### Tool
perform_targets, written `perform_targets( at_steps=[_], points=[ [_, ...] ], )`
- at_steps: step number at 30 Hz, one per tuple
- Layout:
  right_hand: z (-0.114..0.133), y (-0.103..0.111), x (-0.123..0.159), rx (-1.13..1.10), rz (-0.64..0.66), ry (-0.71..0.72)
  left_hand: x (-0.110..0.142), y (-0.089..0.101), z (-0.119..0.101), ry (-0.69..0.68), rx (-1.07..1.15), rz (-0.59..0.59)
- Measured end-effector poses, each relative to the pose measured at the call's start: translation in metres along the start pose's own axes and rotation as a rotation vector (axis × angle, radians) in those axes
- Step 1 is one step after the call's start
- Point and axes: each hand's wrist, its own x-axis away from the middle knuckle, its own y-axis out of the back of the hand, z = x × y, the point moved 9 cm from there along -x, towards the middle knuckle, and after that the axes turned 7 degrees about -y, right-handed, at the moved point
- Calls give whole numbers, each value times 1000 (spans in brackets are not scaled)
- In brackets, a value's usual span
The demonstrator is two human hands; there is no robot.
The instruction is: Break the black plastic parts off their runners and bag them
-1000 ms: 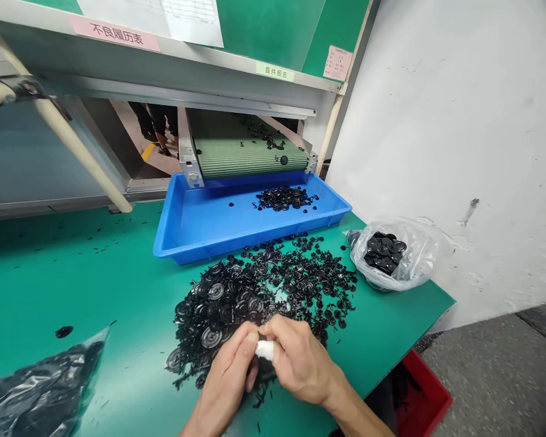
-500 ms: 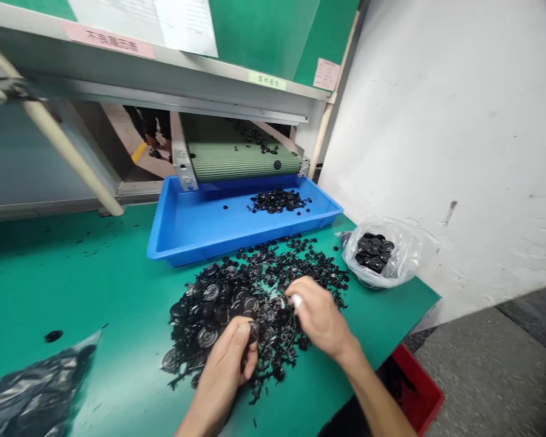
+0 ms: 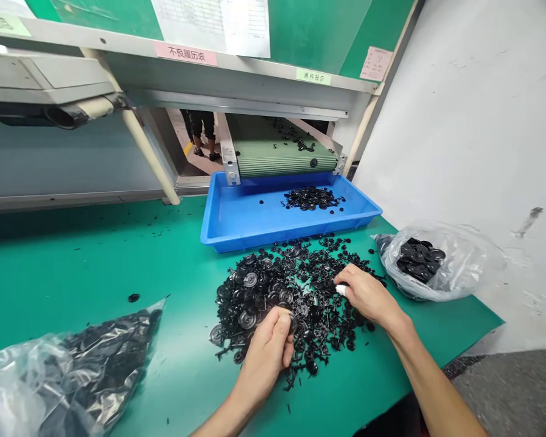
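Note:
My left hand (image 3: 268, 346) is closed, with a round black plastic disc (image 3: 293, 323) between thumb and fingers, just above the near side of a pile of black plastic parts (image 3: 250, 300). The pile mixes larger ringed discs with small pieces and thin stems. My right hand (image 3: 368, 296) reaches over the pile's right side, its fingers bent together at the small parts. White tape (image 3: 341, 290) wraps one of its fingers. Whatever lies between those fingertips is hidden.
Behind the pile stands a blue tray (image 3: 255, 240) holding black parts, beneath a green conveyor belt (image 3: 282, 161). An open clear bag (image 3: 464, 261) of black discs sits at right by the wall. Another filled bag (image 3: 104, 370) lies front left. A person's legs (image 3: 203, 127) show through the opening.
The view has swung left, so everything appears further right and the red bin is out of sight. My right hand has shifted slightly rightward over the pile; my left still holds the disc.

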Motion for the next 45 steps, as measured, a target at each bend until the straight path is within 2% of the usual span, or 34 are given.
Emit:
perform_targets(
  at_steps=[7,13,17,23,29,35,41,45],
  points=[
    [4,0,4,-71,-28,89,2,0,-2,-26,-18,-14],
    [7,-5,3,3,99,78,2,0,-6,-54,-32,-25],
    [5,-5,-2,-43,131,63,6,-1,-9,-55,-37,-26],
    [3,0,-1,-169,-43,34,18,-5,-18,-119,-40,6],
    [11,3,2,-234,-208,111,22,-7,-16,-125,-96,43],
    [11,7,2,-312,-240,141,17,-8,-22,-157,-126,60],
    [9,19,8,-388,-346,122,15,-9,-16,-79,5,48],
    [5,21,11,-463,-404,77,12,-9,-4,34,157,59]
  ],
)
